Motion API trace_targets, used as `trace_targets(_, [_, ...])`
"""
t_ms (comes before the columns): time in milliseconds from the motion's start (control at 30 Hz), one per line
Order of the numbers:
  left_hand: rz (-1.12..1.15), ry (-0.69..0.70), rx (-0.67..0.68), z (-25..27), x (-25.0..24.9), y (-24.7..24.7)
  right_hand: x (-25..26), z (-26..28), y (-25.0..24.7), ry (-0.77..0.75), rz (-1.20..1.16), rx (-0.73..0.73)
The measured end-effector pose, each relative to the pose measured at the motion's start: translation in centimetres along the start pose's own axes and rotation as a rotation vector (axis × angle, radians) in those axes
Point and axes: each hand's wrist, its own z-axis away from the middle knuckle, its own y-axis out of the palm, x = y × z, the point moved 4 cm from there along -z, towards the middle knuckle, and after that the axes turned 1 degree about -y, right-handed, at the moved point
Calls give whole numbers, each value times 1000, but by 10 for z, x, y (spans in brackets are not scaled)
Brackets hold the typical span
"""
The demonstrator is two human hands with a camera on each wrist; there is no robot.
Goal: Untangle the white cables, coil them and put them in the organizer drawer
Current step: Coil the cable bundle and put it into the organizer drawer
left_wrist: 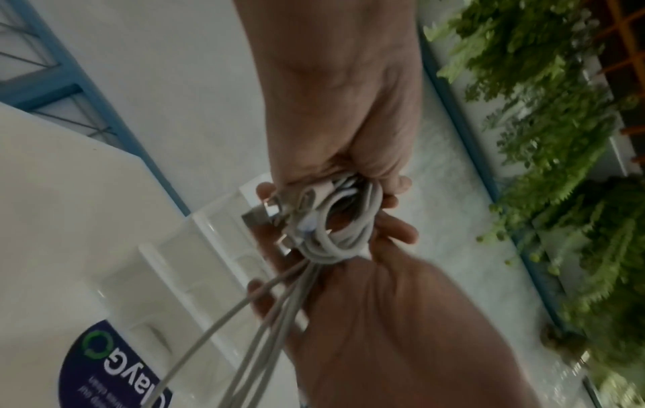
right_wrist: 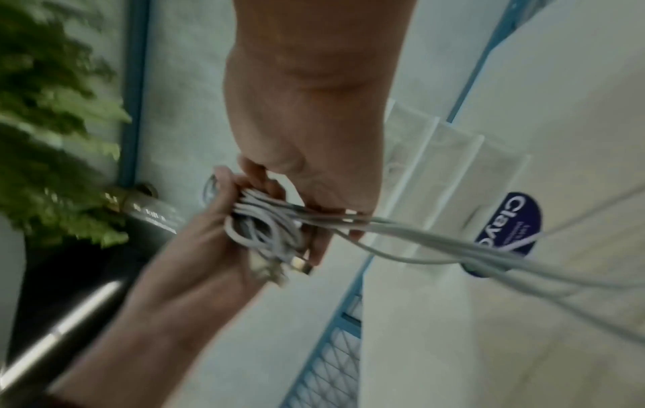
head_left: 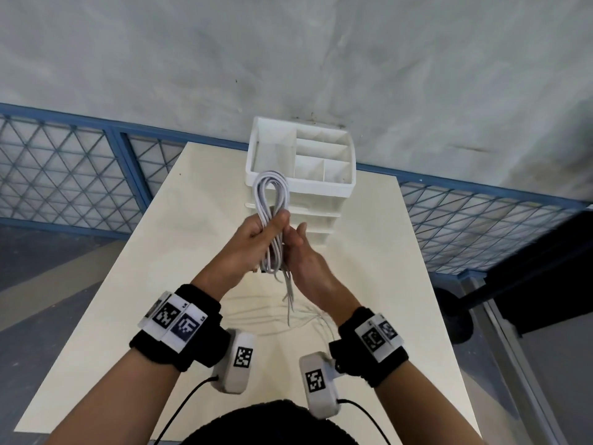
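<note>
Above the desk (head_left: 96, 284), in mid-air between the two wrists, the white cables (head_left: 271, 194) are gathered into a long folded bundle. The left hand (head_left: 253, 242) is clenched round the bundle's middle, thumb over the strands, so a loop stands up beyond the grip and a shorter loop hangs out below it. The right hand (head_left: 305, 261) sits just beside the left, touching the bundle; its fingers (right_wrist: 251, 171) curl in against the strands, and the loose tails run out past it and trail down toward the desk. Metal-tipped plugs (left_wrist: 258, 215) poke out at the near side of the left grip. Beyond the raised loop stands the white organizer (head_left: 349, 187), its top tray divided into compartments and its drawers stacked beneath; whether a drawer is pulled out I cannot tell.

The cables look light, soft and springy, with smooth jackets, so the loops will likely try to fan open once the squeeze eases. The safest hold seems to be the pinched waist where all strands cross, with the free tails wound round that point rather than pulled by the plugs, which could snag.
</note>
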Motion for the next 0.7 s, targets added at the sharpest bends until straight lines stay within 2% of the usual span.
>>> trace_targets(100, [101, -2, -69, -5, 4, -19, -17, 2, 1, 19, 114, 62])
trace_targets(233, [268, 32, -193, -13, 4, -41, -37, 9, 5, 61, 328, 249])
trace_targets(300, [308, 63, -289, -15, 3, -59, -44, 16, 1, 90, 359, 257])
trace_targets(367, [188, 90, -393, -14, 5, -77, -43, 21, -4, 57, 486, 262])
trace_targets(433, [-52, 93, -436, -12, 10, -82, -32, 22, -6, -16, 684, 318])
trace_targets(533, [-281, 59, -345, -12, 30, -66, -7, 18, -1, -139, 880, 399])
trace_targets(700, [-309, 68, -113, -4, 44, -20, 24, 4, -9, -227, 956, 362])
